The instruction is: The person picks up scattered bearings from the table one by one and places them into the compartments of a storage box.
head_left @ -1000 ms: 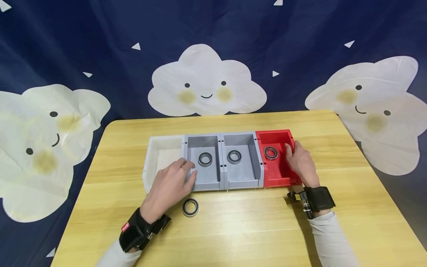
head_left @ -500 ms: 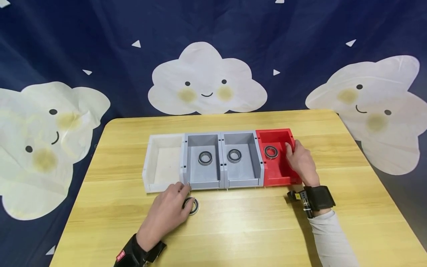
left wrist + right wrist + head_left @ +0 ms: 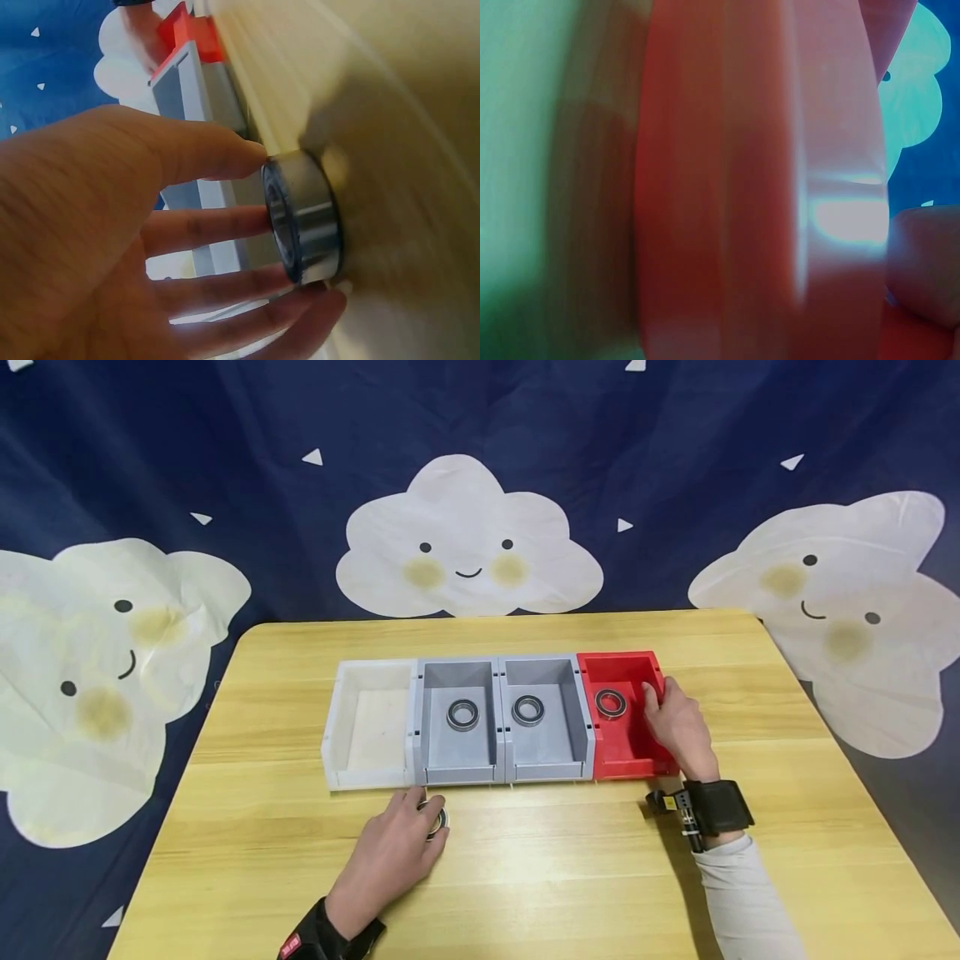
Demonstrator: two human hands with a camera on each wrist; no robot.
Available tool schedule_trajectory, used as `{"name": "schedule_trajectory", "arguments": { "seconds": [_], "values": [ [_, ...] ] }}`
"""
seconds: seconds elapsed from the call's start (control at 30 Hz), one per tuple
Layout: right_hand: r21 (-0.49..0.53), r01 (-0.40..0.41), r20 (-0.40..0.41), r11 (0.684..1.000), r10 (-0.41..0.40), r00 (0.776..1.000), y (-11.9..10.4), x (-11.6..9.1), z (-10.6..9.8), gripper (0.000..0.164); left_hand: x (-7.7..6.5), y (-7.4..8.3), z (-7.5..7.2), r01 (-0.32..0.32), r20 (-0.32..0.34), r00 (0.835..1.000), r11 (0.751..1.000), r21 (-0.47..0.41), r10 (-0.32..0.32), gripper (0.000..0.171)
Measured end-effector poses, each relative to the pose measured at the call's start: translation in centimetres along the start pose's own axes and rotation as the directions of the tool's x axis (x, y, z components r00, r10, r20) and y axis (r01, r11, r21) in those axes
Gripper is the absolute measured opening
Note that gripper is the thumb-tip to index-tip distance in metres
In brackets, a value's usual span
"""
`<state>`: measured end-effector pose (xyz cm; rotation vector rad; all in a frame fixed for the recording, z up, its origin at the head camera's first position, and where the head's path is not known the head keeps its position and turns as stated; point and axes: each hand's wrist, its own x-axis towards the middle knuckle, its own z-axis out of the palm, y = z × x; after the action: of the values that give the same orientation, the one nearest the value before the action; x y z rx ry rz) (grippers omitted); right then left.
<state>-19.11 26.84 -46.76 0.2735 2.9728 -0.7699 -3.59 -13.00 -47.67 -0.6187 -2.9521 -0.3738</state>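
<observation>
My left hand point(image 3: 393, 852) is in front of the bins, thumb and fingers round the rim of a ball bearing point(image 3: 315, 225) low over the wooden table. From above, the fingers cover much of this bearing. In the left wrist view the thumb touches one side of its metal rim and fingertips the opposite side. On the right, my right hand point(image 3: 681, 727) grips the side wall of the red bin point(image 3: 626, 764), thumb on the inside; its other fingers are mostly hidden. Another bearing point(image 3: 600, 705) lies inside that bin.
Left of the red bin, joined in a row, stand two grey bins point(image 3: 459, 760) and a white bin point(image 3: 371, 779). One bearing point(image 3: 452, 716) lies in the left grey bin and one bearing point(image 3: 518, 712) in the right. A blue cloud-print curtain point(image 3: 480, 410) hangs behind the table.
My left hand has moved from over the left bins down toward the front, onto the bearing on the table, and now holds it. The right hand stays on the red bin.
</observation>
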Motion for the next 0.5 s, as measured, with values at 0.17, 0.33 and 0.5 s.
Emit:
{"name": "schedule_trajectory", "arguments": {
  "seconds": [0.17, 0.33, 0.5],
  "values": [
    [0.003, -0.005, 0.009, 1.0, 0.005, 1.0, -0.1, 0.0, 0.0, 0.038, -0.1, 0.3, 0.6, 0.021, -0.013, 1.0, 0.999, -0.033, -0.021, 0.033],
    [0.003, -0.017, 0.02, 1.0, 0.017, 1.0, -0.2, 0.0, -0.1, 0.038, -0.2, 0.8, 1.0, 0.016, -0.038, 0.999, 1.0, -0.011, -0.016, 0.033],
    [0.006, -0.031, 0.033, 1.0, 0.031, 0.999, -0.2, 0.1, 0.0, 0.038, -0.4, 1.0, 1.3, 0.021, -0.063, 0.998, 1.0, 0.019, -0.02, 0.035]
  ]
}}
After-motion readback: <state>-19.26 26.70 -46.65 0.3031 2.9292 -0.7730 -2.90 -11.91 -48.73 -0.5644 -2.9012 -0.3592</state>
